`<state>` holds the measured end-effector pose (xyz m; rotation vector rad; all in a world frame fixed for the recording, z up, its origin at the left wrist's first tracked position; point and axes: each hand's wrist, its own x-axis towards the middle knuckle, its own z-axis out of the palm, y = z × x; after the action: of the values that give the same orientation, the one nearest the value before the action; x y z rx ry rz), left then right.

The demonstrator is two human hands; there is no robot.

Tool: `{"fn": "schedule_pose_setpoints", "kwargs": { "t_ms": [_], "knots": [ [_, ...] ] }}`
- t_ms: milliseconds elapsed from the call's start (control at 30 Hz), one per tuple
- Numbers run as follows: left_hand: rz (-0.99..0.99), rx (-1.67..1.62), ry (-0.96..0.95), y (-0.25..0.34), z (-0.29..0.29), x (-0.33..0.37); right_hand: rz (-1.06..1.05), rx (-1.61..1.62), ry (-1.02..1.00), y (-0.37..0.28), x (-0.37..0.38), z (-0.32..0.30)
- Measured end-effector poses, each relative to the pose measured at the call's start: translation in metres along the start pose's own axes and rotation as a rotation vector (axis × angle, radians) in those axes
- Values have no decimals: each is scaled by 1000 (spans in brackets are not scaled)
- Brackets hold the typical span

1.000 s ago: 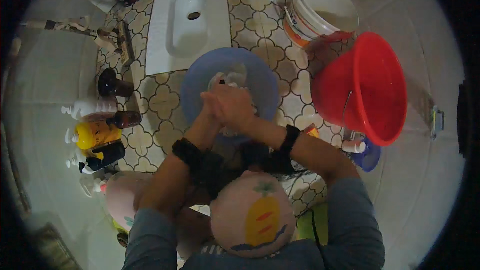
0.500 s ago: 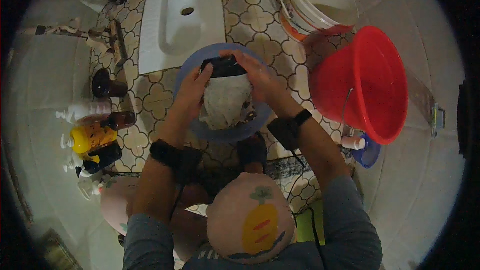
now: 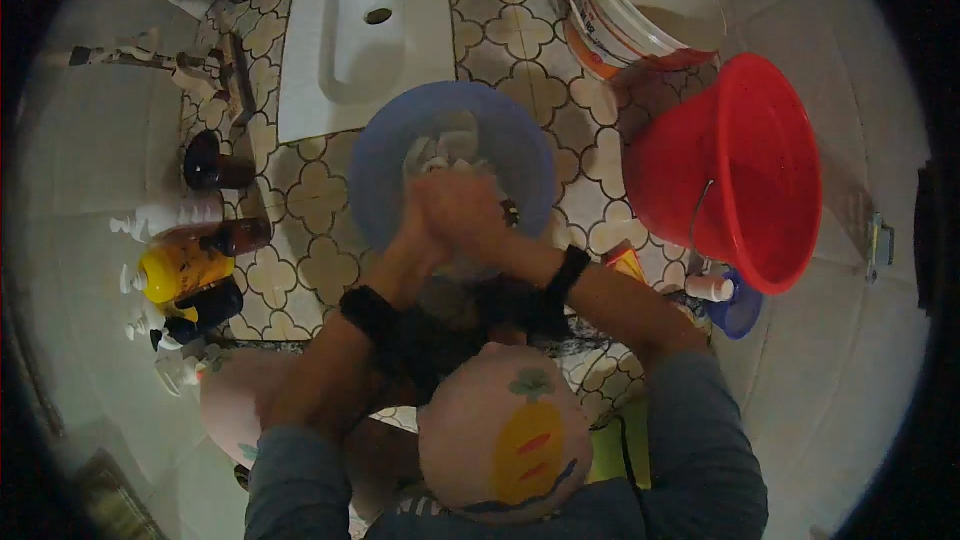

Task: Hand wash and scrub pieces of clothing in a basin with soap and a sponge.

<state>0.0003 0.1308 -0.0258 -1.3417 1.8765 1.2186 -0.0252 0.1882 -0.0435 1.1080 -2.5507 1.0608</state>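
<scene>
A blue-grey basin [image 3: 378, 165] stands on the tiled floor in front of me. In it lies a light grey wet garment [image 3: 458, 137], bunched up, its far folds showing beyond my hands. My left hand [image 3: 424, 222] and my right hand [image 3: 470, 208] are pressed together low over the basin's middle, closed on the near part of the cloth. Motion smears the fingers, so how each one grips is hard to see. A small patterned patch of fabric [image 3: 510, 212] shows beside the right hand.
Beyond the basin is a white squat toilet [image 3: 368, 90]. To the right stand a red bucket [image 3: 675, 175], a white bucket [image 3: 597, 25] and a small blue container [image 3: 738, 312]. Several pump bottles, one yellow [image 3: 185, 268], line the left wall. A yellow-red packet [image 3: 625, 262] lies behind my right forearm.
My hands have come down and together, nearer to me. The garment, held up by its black band between spread hands before, is now bunched in the basin, with the band out of sight.
</scene>
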Motion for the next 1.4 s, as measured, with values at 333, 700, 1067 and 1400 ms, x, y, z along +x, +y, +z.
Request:
{"fn": "schedule_pose_setpoints", "kwargs": {
  "t_ms": [333,700,1067,1400],
  "knots": [
    [629,-536,-272,-52,-29,111,679,702,-564,127,8,67],
    [87,-793,-331,-37,-34,103,704,611,-393,109,27,90],
    [447,-665,-431,4,-40,32,449,-8,-279,37,70,-2],
    [938,-299,-401,14,-45,-11,346,-21,-166,11,45,-14]
  ]
}}
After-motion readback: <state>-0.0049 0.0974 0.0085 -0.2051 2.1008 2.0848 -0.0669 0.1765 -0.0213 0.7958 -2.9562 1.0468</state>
